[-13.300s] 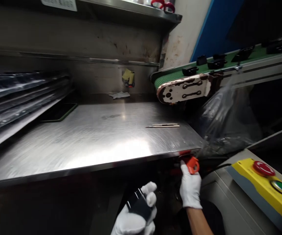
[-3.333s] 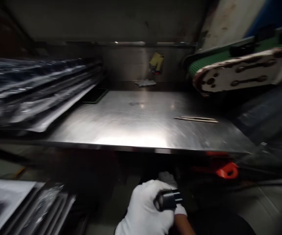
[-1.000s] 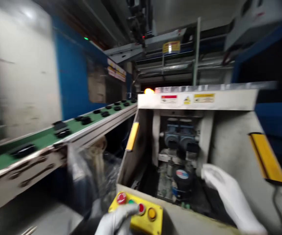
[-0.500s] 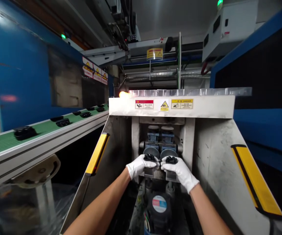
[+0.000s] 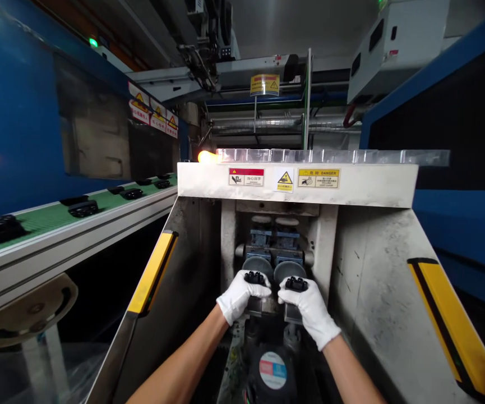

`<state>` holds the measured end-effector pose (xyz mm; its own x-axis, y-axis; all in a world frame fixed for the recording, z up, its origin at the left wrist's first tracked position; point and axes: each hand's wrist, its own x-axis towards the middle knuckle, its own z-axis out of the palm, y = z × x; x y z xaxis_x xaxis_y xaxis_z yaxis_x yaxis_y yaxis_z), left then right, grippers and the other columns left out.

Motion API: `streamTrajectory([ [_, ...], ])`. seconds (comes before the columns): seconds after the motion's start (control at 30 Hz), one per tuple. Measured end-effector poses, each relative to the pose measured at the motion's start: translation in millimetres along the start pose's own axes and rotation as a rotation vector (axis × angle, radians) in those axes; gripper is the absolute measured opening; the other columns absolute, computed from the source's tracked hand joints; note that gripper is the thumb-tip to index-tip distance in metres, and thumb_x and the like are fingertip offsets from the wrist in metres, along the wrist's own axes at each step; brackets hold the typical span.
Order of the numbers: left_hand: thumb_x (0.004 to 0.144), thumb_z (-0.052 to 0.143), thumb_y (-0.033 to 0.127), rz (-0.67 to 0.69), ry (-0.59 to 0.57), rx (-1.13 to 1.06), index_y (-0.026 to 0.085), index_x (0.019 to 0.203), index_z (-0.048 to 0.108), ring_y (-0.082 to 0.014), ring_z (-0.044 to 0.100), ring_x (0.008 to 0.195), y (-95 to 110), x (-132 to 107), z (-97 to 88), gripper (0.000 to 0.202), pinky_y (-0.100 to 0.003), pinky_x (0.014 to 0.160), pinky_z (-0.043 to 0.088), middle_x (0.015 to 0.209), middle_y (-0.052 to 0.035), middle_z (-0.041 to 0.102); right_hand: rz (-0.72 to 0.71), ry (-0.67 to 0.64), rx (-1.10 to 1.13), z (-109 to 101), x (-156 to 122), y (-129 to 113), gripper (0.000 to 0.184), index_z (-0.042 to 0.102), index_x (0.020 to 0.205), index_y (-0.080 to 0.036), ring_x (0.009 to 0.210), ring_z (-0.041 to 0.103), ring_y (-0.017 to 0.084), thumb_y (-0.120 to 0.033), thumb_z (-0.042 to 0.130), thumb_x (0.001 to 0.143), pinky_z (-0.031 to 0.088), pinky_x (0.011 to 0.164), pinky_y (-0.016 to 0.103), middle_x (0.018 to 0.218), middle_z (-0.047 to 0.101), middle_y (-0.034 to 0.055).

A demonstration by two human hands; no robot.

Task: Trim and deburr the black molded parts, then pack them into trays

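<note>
My left hand [image 5: 240,295], in a white glove, is closed around a small black moulded part [image 5: 254,278] with several knobs on top. In the same way my right hand [image 5: 309,306], also gloved, grips a second black moulded part [image 5: 296,284]. Both parts are in front of two round grey discs [image 5: 290,271] in the recess of a machine, above small metal ledges [image 5: 255,306]. Whether the parts touch the discs or ledges, I cannot tell. Fingers hide the lower sides of both parts.
On the left a green conveyor belt [image 5: 49,216] carries several black parts [image 5: 83,208]. Yellow bars [image 5: 153,273] edge the machine's slanted side walls. A white crossbeam [image 5: 208,182] with warning labels spans above my hands, clear plastic trays [image 5: 330,156] on top. Below is a round-labelled black motor [image 5: 272,370].
Both hands have drawn slightly back from the discs, still holding the parts, and are a little farther apart. The view has shifted closer, and the belt's parts appear farther left.
</note>
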<state>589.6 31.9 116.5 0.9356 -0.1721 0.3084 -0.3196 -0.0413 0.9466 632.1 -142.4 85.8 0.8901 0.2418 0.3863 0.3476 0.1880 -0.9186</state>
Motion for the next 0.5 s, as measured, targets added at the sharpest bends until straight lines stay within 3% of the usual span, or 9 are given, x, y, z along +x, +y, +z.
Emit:
streamTrajectory([
  [0.27, 0.09, 0.061, 0.028, 0.006, 0.007, -0.077, 0.012, 0.075, 0.06, -0.0076, 0.055, 0.052, -5.6, -3.5, 5.8, 0.022, -0.022, 0.051, 0.048, 0.063, 0.0051, 0.057, -0.002, -0.005, -0.011, -2.9, -3.1, 5.6, 0.011, 0.064, 0.077, -0.013, 0.053, 0.061, 0.01, -0.02, 0.07, 0.083, 0.053, 0.059, 0.026, 0.059, 0.063, -0.0072],
  [0.33, 0.089, 0.062, 0.028, 0.037, -0.008, -0.093, 0.012, 0.07, 0.059, -0.0068, 0.053, 0.048, 5.3, -5.4, 5.9, 0.025, -0.02, 0.047, 0.047, 0.059, 0.0059, 0.056, -0.035, -0.017, -0.016, -4.6, -3.5, -2.6, 0.014, 0.064, 0.074, -0.013, 0.052, 0.06, 0.01, -0.022, 0.071, 0.082, 0.053, 0.057, 0.026, 0.058, 0.062, -0.0067],
  [0.4, 0.088, 0.063, 0.025, 0.127, 0.006, -0.129, 0.012, 0.065, 0.057, -0.0058, 0.052, 0.046, 38.7, -1.1, 4.8, 0.027, -0.018, 0.045, 0.045, 0.056, 0.0069, 0.055, -0.113, 0.016, -0.004, -7.4, -0.6, -27.8, 0.016, 0.063, 0.069, -0.014, 0.054, 0.06, 0.011, -0.023, 0.073, 0.078, 0.052, 0.057, 0.026, 0.059, 0.062, -0.0054],
  [0.5, 0.088, 0.055, 0.014, 0.344, 0.085, -0.214, 0.01, 0.06, 0.053, -0.0008, 0.055, 0.052, 134.1, 16.5, 4.7, 0.029, -0.013, 0.055, 0.043, 0.052, 0.0103, 0.053, -0.275, 0.074, 0.036, -5.1, 6.4, -99.0, 0.012, 0.064, 0.065, -0.019, 0.063, 0.063, 0.014, -0.024, 0.074, 0.069, 0.052, 0.065, 0.03, 0.064, 0.065, -0.0039],
])
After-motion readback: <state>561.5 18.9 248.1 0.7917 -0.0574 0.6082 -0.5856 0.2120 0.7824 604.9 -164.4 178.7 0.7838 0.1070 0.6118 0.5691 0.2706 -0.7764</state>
